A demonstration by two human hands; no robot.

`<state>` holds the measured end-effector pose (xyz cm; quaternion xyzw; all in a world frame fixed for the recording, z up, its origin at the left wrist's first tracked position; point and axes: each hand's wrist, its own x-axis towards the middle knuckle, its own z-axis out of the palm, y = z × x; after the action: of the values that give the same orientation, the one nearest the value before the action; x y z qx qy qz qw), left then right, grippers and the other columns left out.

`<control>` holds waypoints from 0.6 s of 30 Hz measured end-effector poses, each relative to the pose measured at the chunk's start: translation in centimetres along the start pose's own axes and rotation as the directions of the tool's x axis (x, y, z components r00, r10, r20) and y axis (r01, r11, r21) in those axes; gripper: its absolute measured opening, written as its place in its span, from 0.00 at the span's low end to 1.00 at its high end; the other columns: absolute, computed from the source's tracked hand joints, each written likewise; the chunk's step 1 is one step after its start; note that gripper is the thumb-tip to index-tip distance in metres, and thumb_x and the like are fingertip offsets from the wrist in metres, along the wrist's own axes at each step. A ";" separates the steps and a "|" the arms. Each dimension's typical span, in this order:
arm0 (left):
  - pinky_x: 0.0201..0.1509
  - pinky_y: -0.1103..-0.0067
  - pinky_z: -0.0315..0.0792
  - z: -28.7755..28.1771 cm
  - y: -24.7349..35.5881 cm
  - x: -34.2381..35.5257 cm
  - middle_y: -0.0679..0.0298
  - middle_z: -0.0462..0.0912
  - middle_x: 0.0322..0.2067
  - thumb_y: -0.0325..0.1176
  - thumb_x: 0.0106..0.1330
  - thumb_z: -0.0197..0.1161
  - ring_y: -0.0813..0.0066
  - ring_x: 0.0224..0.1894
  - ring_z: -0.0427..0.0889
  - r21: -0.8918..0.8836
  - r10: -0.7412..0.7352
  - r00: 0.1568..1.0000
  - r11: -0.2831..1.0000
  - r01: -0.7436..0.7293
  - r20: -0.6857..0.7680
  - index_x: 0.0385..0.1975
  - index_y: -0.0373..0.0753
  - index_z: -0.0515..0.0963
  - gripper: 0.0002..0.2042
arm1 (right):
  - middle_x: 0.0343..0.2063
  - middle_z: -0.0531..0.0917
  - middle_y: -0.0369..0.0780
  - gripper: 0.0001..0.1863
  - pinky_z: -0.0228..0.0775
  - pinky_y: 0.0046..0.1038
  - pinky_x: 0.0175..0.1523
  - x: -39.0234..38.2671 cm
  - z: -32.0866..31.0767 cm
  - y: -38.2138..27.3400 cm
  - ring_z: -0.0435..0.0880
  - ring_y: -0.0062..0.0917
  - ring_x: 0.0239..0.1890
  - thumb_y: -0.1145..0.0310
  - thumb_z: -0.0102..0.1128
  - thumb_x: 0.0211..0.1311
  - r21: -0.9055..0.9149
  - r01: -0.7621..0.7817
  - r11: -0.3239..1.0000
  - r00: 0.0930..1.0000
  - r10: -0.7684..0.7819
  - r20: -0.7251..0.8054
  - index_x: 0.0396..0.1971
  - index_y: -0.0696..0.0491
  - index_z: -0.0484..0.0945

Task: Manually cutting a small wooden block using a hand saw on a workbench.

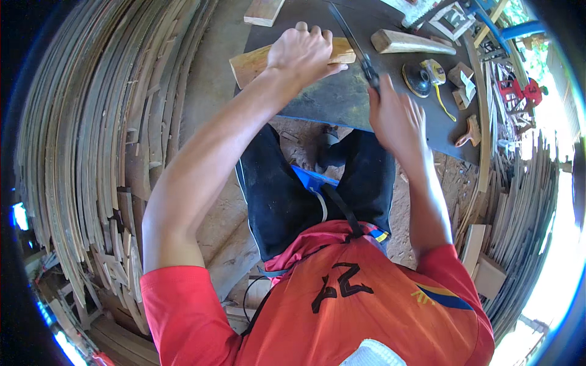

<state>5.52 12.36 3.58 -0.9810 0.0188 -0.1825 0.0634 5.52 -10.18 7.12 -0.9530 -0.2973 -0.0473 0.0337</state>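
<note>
My left hand (pixel 302 52) is closed over a pale, angular piece of wood (pixel 250 64) lying near the table's left edge. Its knuckles face up, and the fingertips are hidden behind the wood. In my right hand (pixel 397 119), just off the wood's right end, is a long, narrow dark-bladed tool (pixel 349 32) with a black handle. The blade slants up and to the left past the wood; its exact kind is hard to tell. Whether the blade touches the wood cannot be made out. Both hands are over the dark tabletop (pixel 329 97).
On the table's right lie a thick wooden piece (pixel 412 43), a black round object (pixel 417 79), a yellow tape measure (pixel 434 72) with its tape out, small wood blocks (pixel 462 76) and a brush (pixel 469 132). Long wooden slats (pixel 91 122) are stacked at left, more slats (pixel 525 201) at right.
</note>
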 end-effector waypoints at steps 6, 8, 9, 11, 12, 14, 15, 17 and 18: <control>0.49 0.66 0.84 0.4 -0.2 -0.2 0.52 0.89 0.45 0.70 0.68 0.58 0.58 0.52 0.87 -0.013 -0.043 0.991 0.999 0.045 0.123 0.49 0.33 0.81 0.38 | 0.26 0.86 0.53 0.15 0.77 0.56 0.38 -2.8 -1.3 -1.1 0.89 0.52 0.31 0.57 0.52 0.78 -0.107 -0.049 0.993 0.991 0.062 0.119 0.48 0.53 0.71; 0.49 0.67 0.84 0.0 0.1 0.1 0.53 0.89 0.46 0.70 0.67 0.59 0.57 0.52 0.87 0.024 -0.031 0.982 0.999 0.027 0.187 0.49 0.33 0.81 0.38 | 0.26 0.87 0.53 0.14 0.78 0.55 0.39 -3.4 -2.2 -1.1 0.89 0.52 0.32 0.57 0.52 0.78 -0.087 -0.098 0.991 0.973 0.114 0.200 0.49 0.52 0.71; 0.49 0.68 0.84 -0.1 0.1 0.1 0.53 0.89 0.46 0.70 0.66 0.59 0.58 0.52 0.87 0.007 -0.019 0.987 1.000 0.018 0.160 0.49 0.33 0.81 0.38 | 0.26 0.87 0.53 0.14 0.78 0.55 0.38 -2.6 -2.0 -1.1 0.89 0.53 0.32 0.57 0.51 0.78 -0.101 -0.049 0.994 0.990 0.062 0.131 0.49 0.52 0.71; 0.49 0.68 0.84 0.1 0.5 -0.4 0.53 0.89 0.44 0.71 0.66 0.58 0.58 0.51 0.88 -0.001 -0.012 0.998 1.000 0.012 0.064 0.47 0.34 0.82 0.37 | 0.24 0.86 0.53 0.13 0.78 0.55 0.36 0.1 -0.3 -0.7 0.88 0.54 0.30 0.57 0.51 0.78 -0.141 0.060 0.988 0.998 -0.063 -0.019 0.46 0.53 0.71; 0.49 0.68 0.84 -0.1 0.7 -0.8 0.53 0.89 0.44 0.71 0.66 0.58 0.58 0.51 0.88 -0.010 -0.008 0.997 1.000 0.009 0.071 0.47 0.34 0.82 0.37 | 0.24 0.86 0.53 0.13 0.78 0.55 0.36 0.6 0.0 -0.8 0.88 0.54 0.30 0.57 0.51 0.78 -0.142 0.056 0.988 0.998 -0.057 -0.008 0.46 0.53 0.71; 0.49 0.68 0.84 -0.6 0.3 -0.7 0.53 0.89 0.43 0.71 0.66 0.58 0.58 0.51 0.88 -0.023 -0.033 0.993 0.999 0.036 0.110 0.47 0.35 0.83 0.38 | 0.23 0.86 0.53 0.13 0.78 0.55 0.36 1.3 0.0 -1.3 0.88 0.54 0.30 0.57 0.51 0.79 -0.093 0.065 0.994 0.998 -0.063 0.027 0.44 0.53 0.72; 0.49 0.69 0.84 -0.5 0.0 -0.8 0.51 0.89 0.44 0.71 0.67 0.57 0.56 0.50 0.89 -0.031 -0.016 0.992 0.999 0.020 0.128 0.49 0.34 0.82 0.39 | 0.23 0.86 0.53 0.13 0.78 0.55 0.36 -0.3 -0.2 -1.3 0.88 0.55 0.30 0.57 0.51 0.78 -0.091 0.074 0.993 0.997 -0.074 0.003 0.44 0.53 0.72; 0.49 0.69 0.84 -0.6 -0.2 -1.0 0.51 0.89 0.44 0.72 0.67 0.56 0.55 0.50 0.89 -0.007 -0.019 0.985 1.000 0.020 0.172 0.49 0.33 0.82 0.39 | 0.23 0.86 0.53 0.13 0.78 0.55 0.36 -4.4 -1.7 -1.3 0.88 0.55 0.30 0.57 0.51 0.78 -0.088 0.011 0.996 0.997 -0.004 0.080 0.44 0.53 0.72; 0.49 0.68 0.84 -0.6 0.1 -0.9 0.50 0.89 0.43 0.72 0.67 0.56 0.53 0.51 0.88 0.004 -0.005 0.975 1.000 0.004 0.223 0.50 0.32 0.82 0.40 | 0.23 0.86 0.53 0.13 0.78 0.55 0.36 -5.4 -2.2 -1.3 0.89 0.54 0.31 0.57 0.51 0.78 -0.093 -0.070 0.993 0.983 0.085 0.165 0.44 0.53 0.72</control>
<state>4.43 12.26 3.83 -0.9952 0.0090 -0.0713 0.0664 0.22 -12.39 8.76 -0.9650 -0.2594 0.0220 -0.0313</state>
